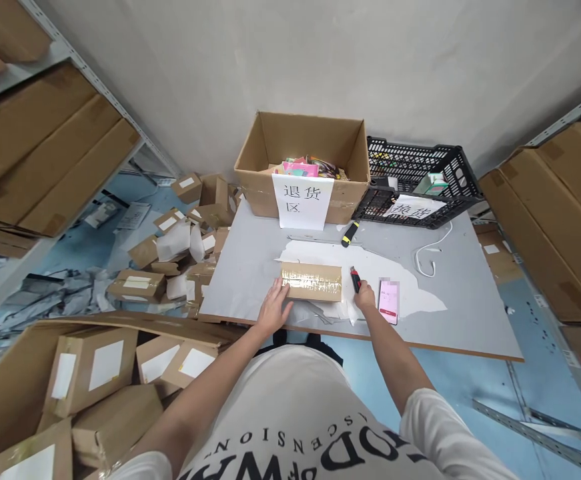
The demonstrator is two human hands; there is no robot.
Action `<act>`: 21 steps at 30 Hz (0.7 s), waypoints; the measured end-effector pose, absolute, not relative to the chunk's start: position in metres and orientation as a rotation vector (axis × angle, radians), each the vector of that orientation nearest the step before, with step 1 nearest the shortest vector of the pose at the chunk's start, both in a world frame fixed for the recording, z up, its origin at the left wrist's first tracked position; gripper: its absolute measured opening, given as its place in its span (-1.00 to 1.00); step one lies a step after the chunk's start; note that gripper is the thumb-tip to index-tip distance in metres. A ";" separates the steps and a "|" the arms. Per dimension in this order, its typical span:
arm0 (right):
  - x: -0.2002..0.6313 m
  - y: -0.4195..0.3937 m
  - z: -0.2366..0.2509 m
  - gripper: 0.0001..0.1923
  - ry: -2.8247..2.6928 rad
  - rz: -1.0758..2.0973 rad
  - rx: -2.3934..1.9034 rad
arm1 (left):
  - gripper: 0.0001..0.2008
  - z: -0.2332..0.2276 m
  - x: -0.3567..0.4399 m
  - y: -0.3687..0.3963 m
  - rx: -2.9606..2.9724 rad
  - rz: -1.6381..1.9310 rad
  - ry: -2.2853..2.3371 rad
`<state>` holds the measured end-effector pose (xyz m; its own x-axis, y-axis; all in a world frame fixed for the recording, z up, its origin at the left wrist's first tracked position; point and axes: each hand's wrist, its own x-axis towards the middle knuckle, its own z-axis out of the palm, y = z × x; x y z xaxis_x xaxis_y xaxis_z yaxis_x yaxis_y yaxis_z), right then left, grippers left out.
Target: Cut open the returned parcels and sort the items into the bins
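A small taped cardboard box (312,282) lies flat on the grey table (240,267), shiny tape running along its top. My left hand (273,308) rests against its left end with the fingers stretched out. In my right hand (365,296) is a red and black box cutter (355,279), its tip pointing away from me, just right of the box and apart from it. Right of that hand lies a phone (389,300) with a pink screen. A yellow and black tool (350,234) lies farther back on the table.
At the back stand a large open carton (255,190) of colourful packets and a black plastic crate (457,180), both with paper signs. A white cable (423,260) lies at right. Parcels fill a big carton (170,323) at lower left; shelves flank both sides.
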<state>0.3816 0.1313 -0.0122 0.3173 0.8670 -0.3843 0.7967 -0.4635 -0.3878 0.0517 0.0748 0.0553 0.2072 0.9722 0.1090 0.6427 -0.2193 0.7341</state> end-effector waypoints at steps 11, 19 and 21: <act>0.390 0.117 0.029 -0.40 -0.834 1.379 -1.677 | -0.38 0.050 0.068 0.067 2.527 0.236 1.430; 0.381 0.101 0.064 -0.36 -0.967 1.374 -1.404 | -0.35 0.048 0.065 0.067 2.576 0.238 1.428; 0.376 0.099 0.071 -0.36 -1.078 1.330 -1.407 | -0.35 0.048 0.065 0.068 2.577 0.243 1.435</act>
